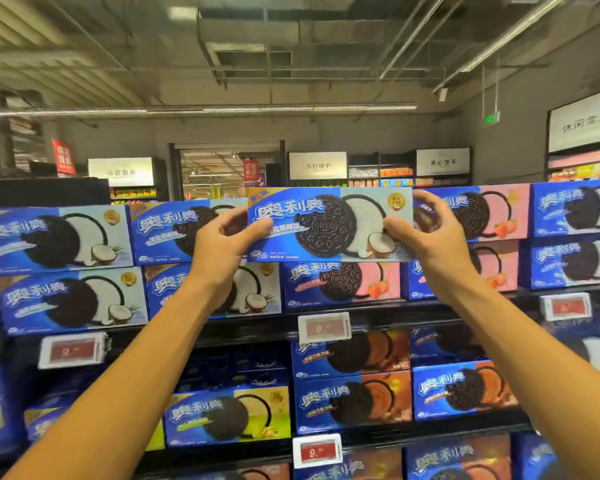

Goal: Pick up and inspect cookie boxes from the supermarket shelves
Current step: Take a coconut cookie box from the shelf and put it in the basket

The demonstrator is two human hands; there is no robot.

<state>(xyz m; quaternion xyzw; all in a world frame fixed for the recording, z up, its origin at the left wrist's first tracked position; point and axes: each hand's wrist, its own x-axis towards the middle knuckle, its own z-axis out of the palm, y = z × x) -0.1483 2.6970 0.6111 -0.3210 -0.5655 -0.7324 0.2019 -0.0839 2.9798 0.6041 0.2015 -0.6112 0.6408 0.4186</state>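
Both hands grip one blue rectangular cardboard cookie box with a coconut picture [329, 224], one at each short end. Left hand [222, 247] has its thumb across the front near the left edge, with the other fingers hidden behind the box. Right hand [430, 233] has its thumb pressed on the front by the coconut picture, and its fingers arch over the right end; whether their tips touch the box cannot be told.

The box is held up level with the top shelf row, in front of the stacked boxes and nearer than them. Its long axis runs left to right, almost level, and its printed front faces the camera with the lettering upright.

Both bare forearms reach up and forward from the near lower corners, converging on the box.

On the top black shelf [257, 327] four coconut boxes [56, 237] stand at the left in two stacks of two, four pink strawberry boxes [343, 284] are at the centre and right, and two more white-cream boxes [575, 209] sit at far right. Four price tags [324, 327] hang on the shelf edges
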